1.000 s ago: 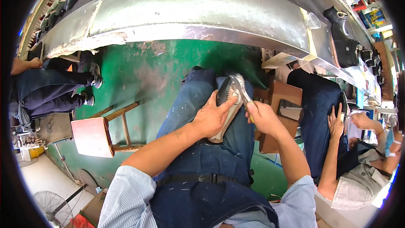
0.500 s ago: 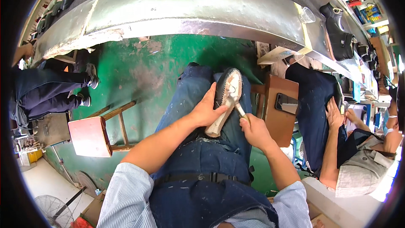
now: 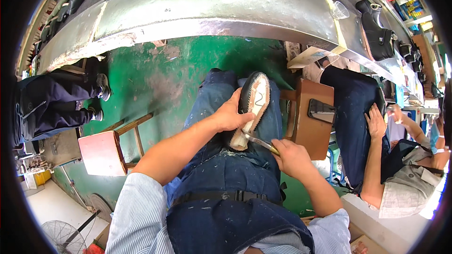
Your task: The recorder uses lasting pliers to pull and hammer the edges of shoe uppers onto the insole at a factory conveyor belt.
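Note:
A black shoe (image 3: pixel 258 96) lies sole side up across my thighs, toe pointing away from me. Its pale underside has a jagged, stitched-looking border all round and a dark squiggle near the middle. My left hand (image 3: pixel 231 115) grips it from the left, thumb across the underside. In my right hand (image 3: pixel 293 158) is a hand tool (image 3: pixel 260 143) with a curved metal end and a yellowish handle. The tool's tip touches or nearly touches the heel end; its exact kind is unclear.
A metal-topped bench (image 3: pixel 202 4) curves across the far side, with black boots (image 3: pixel 376 37) at its right. A brown stool (image 3: pixel 313 131) carrying a phone (image 3: pixel 322 110) stands right of my legs. Another stool (image 3: pixel 103 153) is at left. Co-workers sit at right and stand at left.
My right hand has moved toward me, taking the tool's tip from the middle of the underside to the heel end. My left hand keeps its hold on the shoe.

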`<state>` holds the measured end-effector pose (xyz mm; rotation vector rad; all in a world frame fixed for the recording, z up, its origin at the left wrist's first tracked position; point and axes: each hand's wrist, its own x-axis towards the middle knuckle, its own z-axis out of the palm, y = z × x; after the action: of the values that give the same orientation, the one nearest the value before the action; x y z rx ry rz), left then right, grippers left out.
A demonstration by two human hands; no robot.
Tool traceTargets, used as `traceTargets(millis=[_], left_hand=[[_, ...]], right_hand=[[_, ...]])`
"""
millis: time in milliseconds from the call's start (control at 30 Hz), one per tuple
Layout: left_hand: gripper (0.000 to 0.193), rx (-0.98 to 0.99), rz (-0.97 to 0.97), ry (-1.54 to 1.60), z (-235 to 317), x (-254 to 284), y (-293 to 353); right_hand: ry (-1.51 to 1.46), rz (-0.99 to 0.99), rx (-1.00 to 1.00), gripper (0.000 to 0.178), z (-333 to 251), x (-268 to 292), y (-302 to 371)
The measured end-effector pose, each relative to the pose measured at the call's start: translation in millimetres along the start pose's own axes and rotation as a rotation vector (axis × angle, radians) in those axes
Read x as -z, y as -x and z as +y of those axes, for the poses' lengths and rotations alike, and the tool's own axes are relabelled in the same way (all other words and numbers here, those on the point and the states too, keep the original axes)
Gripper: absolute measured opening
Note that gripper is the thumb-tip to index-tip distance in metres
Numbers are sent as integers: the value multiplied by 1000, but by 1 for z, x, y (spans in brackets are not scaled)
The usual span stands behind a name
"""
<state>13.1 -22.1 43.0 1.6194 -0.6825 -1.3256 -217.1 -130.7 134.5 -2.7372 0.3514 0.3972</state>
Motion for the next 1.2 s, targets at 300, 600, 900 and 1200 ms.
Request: traceTargets(millis=[300,600,900,1200], left_hand=[[106,-120,-77,-148,-46,-15,50],[113,-197,-43,-212,-37,-16,41],[82,-46,28,229,-35,14,-7],[55,163,-186,1313,9,4,57]], right_hand=[[-1463,-707,-311,30,62,-29,-5],[-609,273,-115,26,-16,-23,3],[-1019,23,-542,38,-1,-55,29],[-233,259,-130,57,-24,-23,19]])
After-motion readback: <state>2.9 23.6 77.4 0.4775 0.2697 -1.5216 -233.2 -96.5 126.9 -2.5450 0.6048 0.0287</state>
